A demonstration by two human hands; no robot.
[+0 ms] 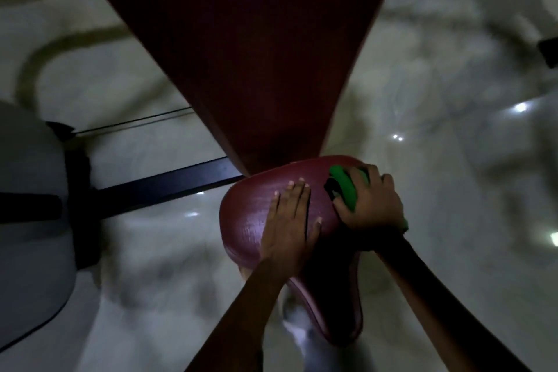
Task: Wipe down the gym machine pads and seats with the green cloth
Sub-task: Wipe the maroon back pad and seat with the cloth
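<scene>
Left hand [290,220] lies flat on the seat [247,220], fingers straight and together, palm down near the seat's middle; my read is it steadies the seat (or the person) against the wiping push. Right hand [370,202] has fingers curled round the bunched green cloth [344,187], pressing it onto the seat's far right corner, just below where the back pad [256,54] meets it. Bunching gives a firm grip and concentrated pressure. Seat's near edge sits under the forearms, so its state there is hidden. Black frame bar [169,187] runs off the seat's left side.
</scene>
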